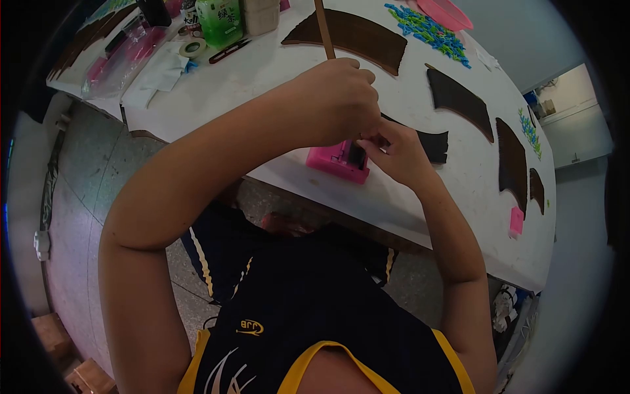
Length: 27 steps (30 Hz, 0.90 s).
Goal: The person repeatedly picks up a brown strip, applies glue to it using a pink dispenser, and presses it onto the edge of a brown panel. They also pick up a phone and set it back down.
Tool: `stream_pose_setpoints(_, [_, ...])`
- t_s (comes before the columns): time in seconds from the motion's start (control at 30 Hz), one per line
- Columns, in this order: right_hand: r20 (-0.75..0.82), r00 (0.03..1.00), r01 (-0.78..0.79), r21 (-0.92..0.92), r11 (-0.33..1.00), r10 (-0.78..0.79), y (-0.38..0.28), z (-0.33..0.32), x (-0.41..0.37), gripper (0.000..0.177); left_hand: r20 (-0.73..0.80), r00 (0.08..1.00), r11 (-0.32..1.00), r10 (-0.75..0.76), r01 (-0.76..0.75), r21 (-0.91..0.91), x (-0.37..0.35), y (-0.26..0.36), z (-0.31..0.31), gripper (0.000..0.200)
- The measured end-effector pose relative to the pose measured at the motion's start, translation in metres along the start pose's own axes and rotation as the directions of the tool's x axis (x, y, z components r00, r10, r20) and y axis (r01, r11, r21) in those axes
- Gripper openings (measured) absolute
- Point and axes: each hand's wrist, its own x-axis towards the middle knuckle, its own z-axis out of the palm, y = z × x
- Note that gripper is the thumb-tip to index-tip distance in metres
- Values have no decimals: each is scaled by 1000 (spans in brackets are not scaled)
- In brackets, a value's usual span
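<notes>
Left hand [341, 98]: clenched in a fist around the wooden stick [323, 29], above the table's near edge.
Right hand [399, 154]: just beside the left, fingertips drawn together at the dark strip [357, 155]; actual grip could not be told.
Wooden stick: rose out of the fist toward the far side.
Pink box [336, 161]: sat on the white table [275, 72] near its front edge, with the dark strip in it.
Surroundings: dark fan-shaped pieces [459, 98] spread across the table, blue clips [426, 27], green bottle [220, 20], tape roll [192, 47].

White bench [407, 98]. Dark fan-shaped sheets [354, 36] spread from far middle to right. Pink box [338, 161] at near edge. Green bottle [220, 20] and tape roll [192, 47] far left. Blue-green clips [426, 26] far right. Pink block [516, 221] near right.
</notes>
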Motion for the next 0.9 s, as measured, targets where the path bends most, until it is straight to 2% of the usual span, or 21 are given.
stream_pose_setpoints(0.4, [-36, 999, 29, -6, 1000, -30, 5, 9, 1, 20, 16, 1000, 1000, 8, -8, 7, -2, -2, 0, 7])
stream_pose_setpoints(0.53, [-59, 998, 33, 43, 999, -31, 5, 9, 0, 20, -41, 999, 1000, -12, 12, -3, -6, -3, 8, 6])
stream_pose_setpoints(0.73, [-49, 998, 51, 3, 999, -51, 7, 2, -7, 20, -109, 993, 995, -47, 37, -98, -21, -3, 25, 9])
stream_pose_setpoints(0.9, [-50, 986, 154, -140, 978, -162, 11, -4, -15, 17, -186, 980, 985, -77, 46, -166, -33, 0, 57, 13])
